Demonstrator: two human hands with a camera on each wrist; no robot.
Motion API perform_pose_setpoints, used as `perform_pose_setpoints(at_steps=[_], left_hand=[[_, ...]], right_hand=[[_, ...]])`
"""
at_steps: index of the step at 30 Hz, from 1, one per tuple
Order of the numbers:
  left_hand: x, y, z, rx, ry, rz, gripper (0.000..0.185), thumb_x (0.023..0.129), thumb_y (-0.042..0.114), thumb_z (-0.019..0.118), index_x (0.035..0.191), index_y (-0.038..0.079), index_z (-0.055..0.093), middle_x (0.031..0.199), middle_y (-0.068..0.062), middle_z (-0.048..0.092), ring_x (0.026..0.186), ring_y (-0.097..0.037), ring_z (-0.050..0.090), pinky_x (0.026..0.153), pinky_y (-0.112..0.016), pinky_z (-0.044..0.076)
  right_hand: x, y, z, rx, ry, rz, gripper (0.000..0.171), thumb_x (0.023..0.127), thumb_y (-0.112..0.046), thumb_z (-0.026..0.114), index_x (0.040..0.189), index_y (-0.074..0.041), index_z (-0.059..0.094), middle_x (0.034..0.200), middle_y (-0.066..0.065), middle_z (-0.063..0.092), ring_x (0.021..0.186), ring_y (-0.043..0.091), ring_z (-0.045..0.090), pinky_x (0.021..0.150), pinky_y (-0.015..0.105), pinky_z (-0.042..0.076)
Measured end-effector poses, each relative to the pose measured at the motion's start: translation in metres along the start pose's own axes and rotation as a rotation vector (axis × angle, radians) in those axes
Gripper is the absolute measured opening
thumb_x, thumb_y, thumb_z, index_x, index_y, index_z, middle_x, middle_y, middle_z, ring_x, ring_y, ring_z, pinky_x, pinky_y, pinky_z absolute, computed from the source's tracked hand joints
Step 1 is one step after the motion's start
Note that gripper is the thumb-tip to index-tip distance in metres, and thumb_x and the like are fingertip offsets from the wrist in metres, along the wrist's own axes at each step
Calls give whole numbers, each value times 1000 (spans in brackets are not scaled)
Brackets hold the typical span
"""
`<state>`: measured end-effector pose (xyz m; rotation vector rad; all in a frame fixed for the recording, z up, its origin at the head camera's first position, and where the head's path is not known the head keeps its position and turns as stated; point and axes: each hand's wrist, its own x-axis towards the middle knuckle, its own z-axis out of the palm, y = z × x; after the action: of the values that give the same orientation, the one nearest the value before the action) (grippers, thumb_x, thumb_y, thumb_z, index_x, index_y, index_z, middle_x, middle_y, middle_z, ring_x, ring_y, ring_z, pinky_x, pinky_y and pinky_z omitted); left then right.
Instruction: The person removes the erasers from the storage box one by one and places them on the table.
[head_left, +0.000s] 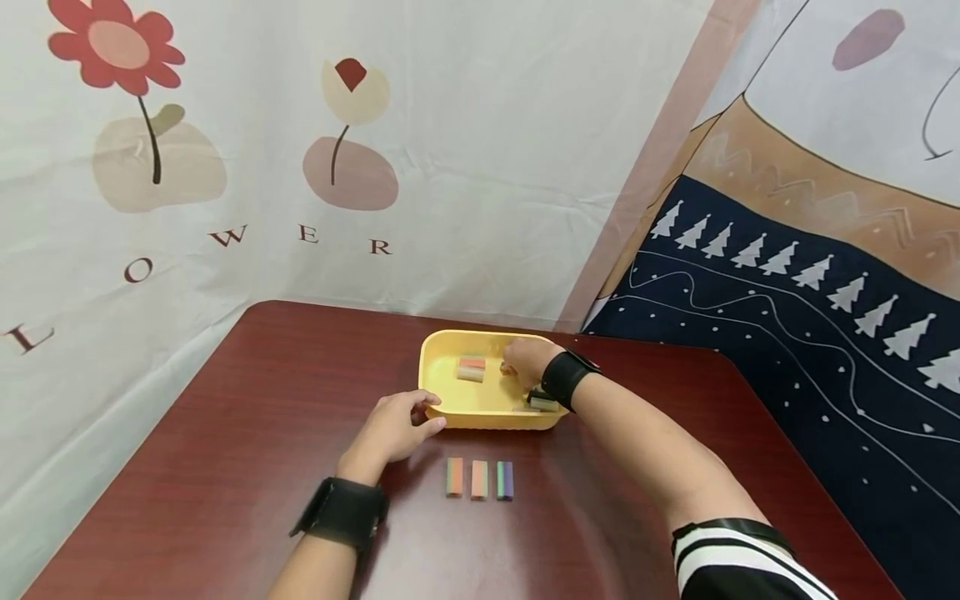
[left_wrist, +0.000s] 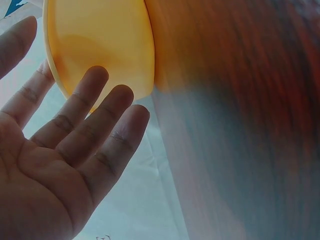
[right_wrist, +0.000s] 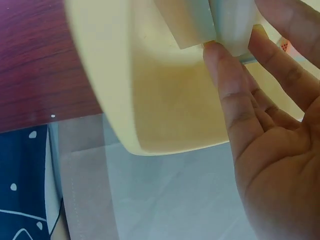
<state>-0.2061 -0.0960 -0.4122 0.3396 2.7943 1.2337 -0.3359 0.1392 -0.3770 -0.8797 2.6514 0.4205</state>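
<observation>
Head view gives me the layout: my right hand [head_left: 527, 358] reaches into the yellow tray [head_left: 442, 404], fingers curled at a pale block [right_wrist: 232, 25] which only the right wrist view shows pinched between fingertips. Two more blocks [head_left: 471, 368] lie in the tray just left of that hand. My left hand [head_left: 393, 429] rests against the tray's near left rim; the left wrist view shows its fingers [left_wrist: 107, 117] straight and spread, holding nothing. Three coloured blocks [head_left: 479, 479] lie in a row on the table [head_left: 247, 433], near my left hand.
</observation>
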Motion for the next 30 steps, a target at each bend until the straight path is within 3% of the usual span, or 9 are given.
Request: perform_pose_setpoints(at_steps=[9,14,17,21,26,30], left_hand=[[-2,2,1,-6,7,5,28,90,24,72,115,11,68,93,-2,62,89,-24,57,78,-38,46],[-1,2,2,-3,10,10,28,90,24,72,115,11,68,92,-2,62,89,-24,57,77,-38,46],[-1,1,2,8,11,17,28,90,24,72,114,11,68,91,-1,61,86,-22,56,76,-37,46],[-1,-1,1,17,9,22,28,90,23,72,115,11,68,91,-1,61,84,-19,55,75,-36,46],[-2,-2,2,3,-7,24,28,90,22,71,115,10,67,90,0,60,85,-19,54,76,-36,46],[-2,-1,-2,8,-10,26,27,90,22,71,115,10,67,89,1,59,83,-17,53,75,-36,45]], right_hand=[[-9,3,-4,31,30,-17,28,84,-5,72,66,-10,51,59,-3,30,58,14,34,54,26,32],[-16,8,-6,75,46,-47,28,81,-7,75,68,-10,51,60,-3,26,54,12,28,51,26,28],[-24,9,-8,123,76,-76,11,84,-12,74,82,-6,64,66,-5,43,53,9,36,53,23,35],[-41,7,-12,200,167,-149,21,88,-13,68,107,-3,69,90,2,64,60,9,48,61,24,46],[-69,2,-11,321,305,-233,18,89,-13,66,105,-4,70,96,2,66,67,11,55,64,26,48],[-88,-2,-6,344,372,-264,22,90,-22,70,105,-6,69,98,0,66,82,14,61,72,26,51]])
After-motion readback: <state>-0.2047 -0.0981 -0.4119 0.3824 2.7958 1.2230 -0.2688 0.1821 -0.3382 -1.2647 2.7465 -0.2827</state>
